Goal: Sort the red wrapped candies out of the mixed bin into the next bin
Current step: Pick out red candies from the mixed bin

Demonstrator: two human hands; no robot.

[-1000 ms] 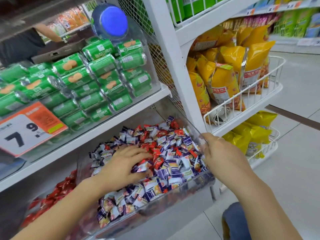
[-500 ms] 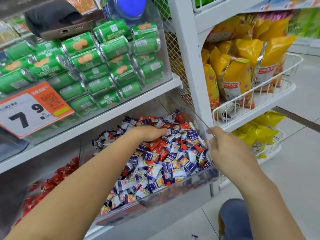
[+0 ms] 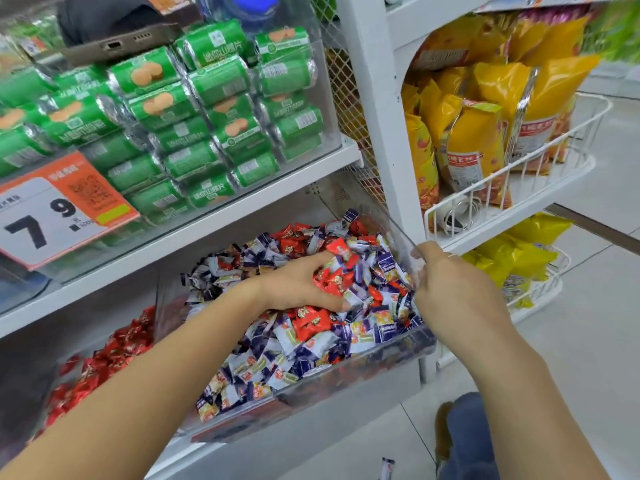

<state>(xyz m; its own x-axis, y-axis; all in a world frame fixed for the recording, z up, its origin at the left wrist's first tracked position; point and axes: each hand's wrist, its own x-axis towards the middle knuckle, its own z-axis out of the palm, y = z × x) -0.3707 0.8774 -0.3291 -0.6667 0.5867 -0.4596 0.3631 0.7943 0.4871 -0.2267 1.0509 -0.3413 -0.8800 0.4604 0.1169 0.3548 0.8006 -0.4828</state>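
Where the frame's lower edge cuts in, one loose candy wrapper (image 3: 387, 468) lies on the floor, half out of view, beside a blue-clad knee (image 3: 467, 438).

Left hand (image 3: 298, 284): sunk in the heap of the mixed bin (image 3: 346, 370), fingers curled around a clutch of red wrapped candies (image 3: 332, 280); fingertips buried, count of pieces not legible.

Right hand (image 3: 457, 289): at the bin's right wall, thumb and fingers pinching the clear upper edge; a ring shows on one finger; palm side hidden.

Mixed bin: clear plastic, lower shelf, heaped with purple-and-white wrappers and scattered red ones. The left forearm crosses its front left corner and hides that part of the heap.

Next bin (image 3: 104, 362): directly left, same shelf, holding red pieces only; blurred, near wall hard to trace.

Price card (image 3: 52, 209): orange and white, "7 9", hung on the shelf above, left edge cut off.

Green biscuit rolls (image 3: 194, 116): stacked in a clear case on that upper shelf.

Phone (image 3: 114, 46): lying on top of the rolls, port end facing out, partly under dark cloth.

Yellow snack bags (image 3: 485, 133): in white wire baskets (image 3: 519, 168) right of the upright post; more below, partly hidden by the right hand.
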